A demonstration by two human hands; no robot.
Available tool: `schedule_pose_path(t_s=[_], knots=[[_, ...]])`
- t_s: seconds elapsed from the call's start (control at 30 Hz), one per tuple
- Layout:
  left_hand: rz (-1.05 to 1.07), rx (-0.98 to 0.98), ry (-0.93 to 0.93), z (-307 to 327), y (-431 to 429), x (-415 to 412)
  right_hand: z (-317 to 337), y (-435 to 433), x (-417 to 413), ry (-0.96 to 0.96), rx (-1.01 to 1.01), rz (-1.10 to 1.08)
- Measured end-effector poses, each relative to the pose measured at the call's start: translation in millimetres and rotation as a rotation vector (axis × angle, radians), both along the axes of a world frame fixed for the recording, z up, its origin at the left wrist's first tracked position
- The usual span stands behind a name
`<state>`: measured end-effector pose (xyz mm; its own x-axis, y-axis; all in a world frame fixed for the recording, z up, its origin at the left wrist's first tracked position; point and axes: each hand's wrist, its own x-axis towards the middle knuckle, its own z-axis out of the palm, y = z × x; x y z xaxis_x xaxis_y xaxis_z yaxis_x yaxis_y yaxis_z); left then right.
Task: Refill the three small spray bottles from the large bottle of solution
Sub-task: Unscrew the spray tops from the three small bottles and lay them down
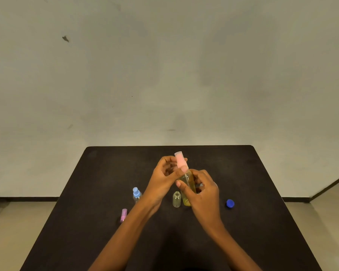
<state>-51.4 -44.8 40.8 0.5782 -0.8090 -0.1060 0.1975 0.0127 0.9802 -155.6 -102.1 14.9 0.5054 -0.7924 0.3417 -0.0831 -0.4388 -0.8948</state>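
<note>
Left hand: fingers and thumb curled round the pink sprayer, pinching it near its base; forearm comes in from the lower left
Right hand: closed round the body of the held bottle, thumb across its front; forearm comes in from the lower right
Held bottle: clear, with yellow liquid inside; tilted slightly left at the top; above the table's middle; whether its base touches the table cannot be told
Open bottle: small, clear, upright, no top on; just left of the held bottle's base
Blue bottle: small, upright, blue sprayer on; left of the left wrist
Loose sprayer: pinkish purple; lying on the table near the blue bottle, on the person's side of it
Blue cap: on the table, right of the right hand, apart from it
Table: dark, matte; far edge close to a pale wall
</note>
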Motion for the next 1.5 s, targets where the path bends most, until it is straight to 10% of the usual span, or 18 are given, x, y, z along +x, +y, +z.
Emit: schedule_pose_path(t_s=[1.5], knots=[[-0.039,-0.024,-0.061,0.7,5.1,1.7,-1.5,-1.1,3.0,-0.026,0.035,0.038]])
